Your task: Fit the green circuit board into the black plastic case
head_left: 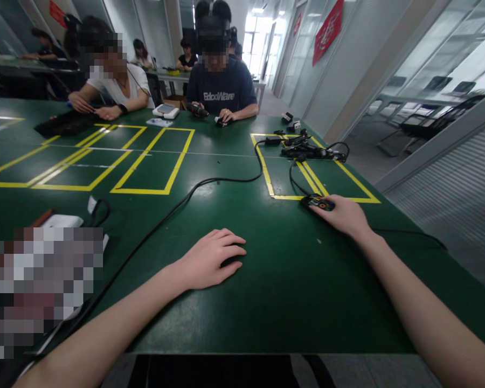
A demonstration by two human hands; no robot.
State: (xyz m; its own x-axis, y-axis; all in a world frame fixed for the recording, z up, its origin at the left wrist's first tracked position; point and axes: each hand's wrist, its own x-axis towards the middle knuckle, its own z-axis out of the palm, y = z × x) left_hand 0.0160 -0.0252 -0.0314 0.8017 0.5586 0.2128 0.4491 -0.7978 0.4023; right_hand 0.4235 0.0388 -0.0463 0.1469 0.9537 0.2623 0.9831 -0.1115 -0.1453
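Grasp made: right hand (348, 216) clamped on black device (317, 201); left hand (215, 259) empty, fingers apart; black pile (307, 149) beyond lies untouched.

Two slim, bare forearms (125, 318) here, skin uncovered as far up as I can follow them! The left hand (214, 258) shows long, slender, tapering fingers (232, 251); the right hand (350, 218) runs smoothly into a narrow, bare wrist (366, 237). And down low, plain black cloth (214, 372), apparently the person's clothing, its details lost in shadow.
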